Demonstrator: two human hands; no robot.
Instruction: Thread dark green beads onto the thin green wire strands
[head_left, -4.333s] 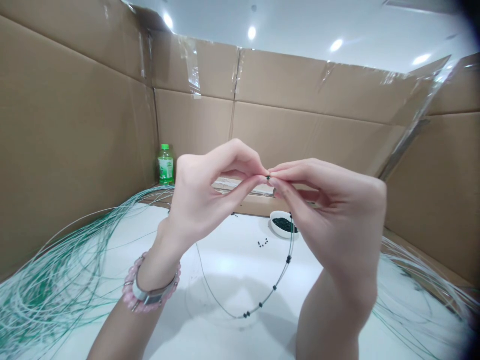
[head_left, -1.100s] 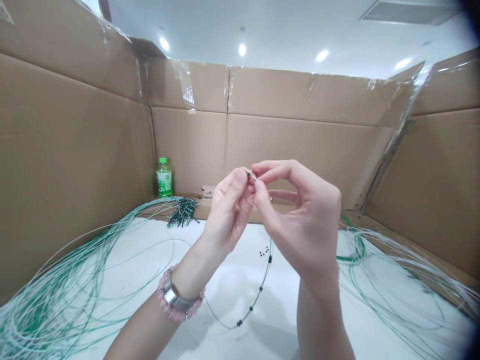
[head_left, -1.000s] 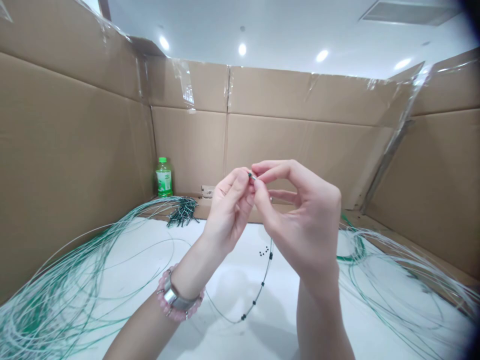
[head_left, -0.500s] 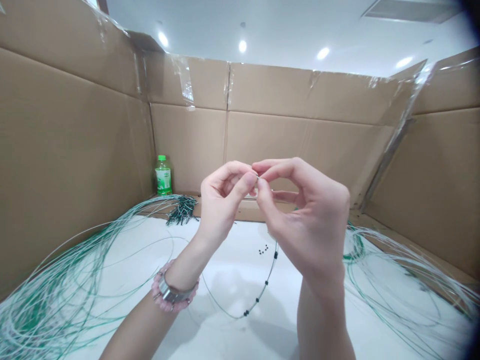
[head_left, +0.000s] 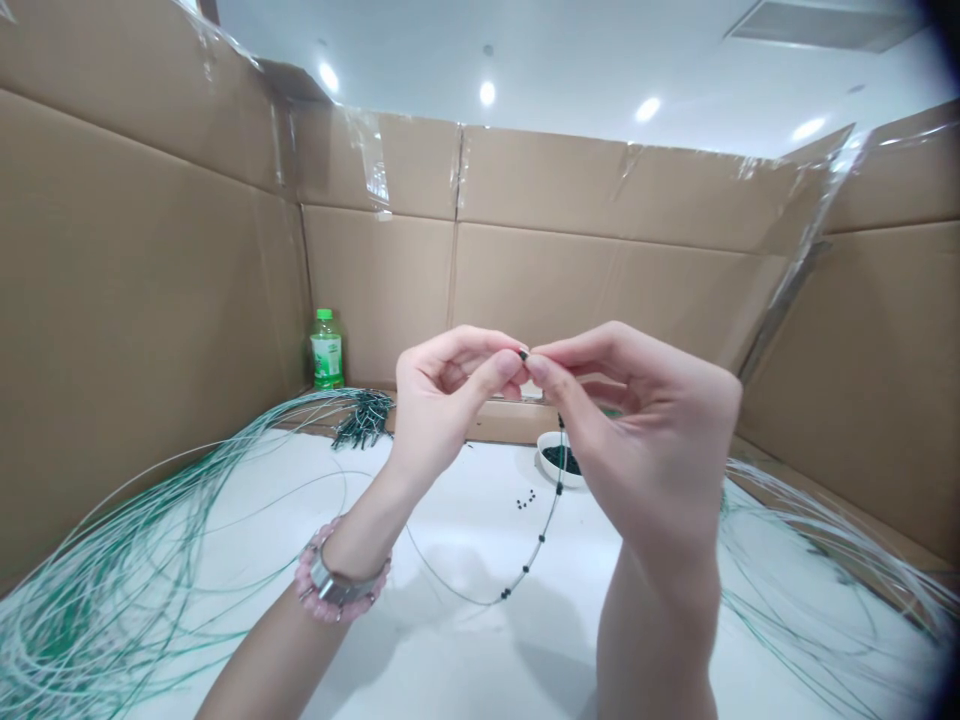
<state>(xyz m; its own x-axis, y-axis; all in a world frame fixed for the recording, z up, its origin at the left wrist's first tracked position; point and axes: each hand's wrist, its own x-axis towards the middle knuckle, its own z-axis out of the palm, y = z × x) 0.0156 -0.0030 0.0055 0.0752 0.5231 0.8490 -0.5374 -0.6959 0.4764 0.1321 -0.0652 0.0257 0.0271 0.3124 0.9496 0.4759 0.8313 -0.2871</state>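
Note:
My left hand (head_left: 454, 395) and my right hand (head_left: 637, 420) meet fingertip to fingertip above the table, both closed in a pinch. Between the tips shows a small black bead (head_left: 523, 354), next to the left thumb and forefinger. A thin wire (head_left: 553, 515) hangs in a wide loop from the right fingers and passes behind the left forearm. Several black beads (head_left: 541, 539) sit spaced along it. The wire's end at the fingertips is mostly hidden. Behind the right hand, a white bowl (head_left: 546, 466) holds many dark beads, partly covered by the thumb.
Several loose black beads (head_left: 527, 499) lie on the white table (head_left: 450, 660). Green and white wires (head_left: 150, 560) spread across the left, with a dark beaded bundle (head_left: 364, 420) at their end. More wires (head_left: 817, 530) lie right. A green-capped bottle (head_left: 326, 350) stands by the cardboard walls (head_left: 375, 290).
My right hand has shifted right, uncovering the bowl of beads. A black bead now shows between the fingertips. The hanging beaded wire has been drawn up and right.

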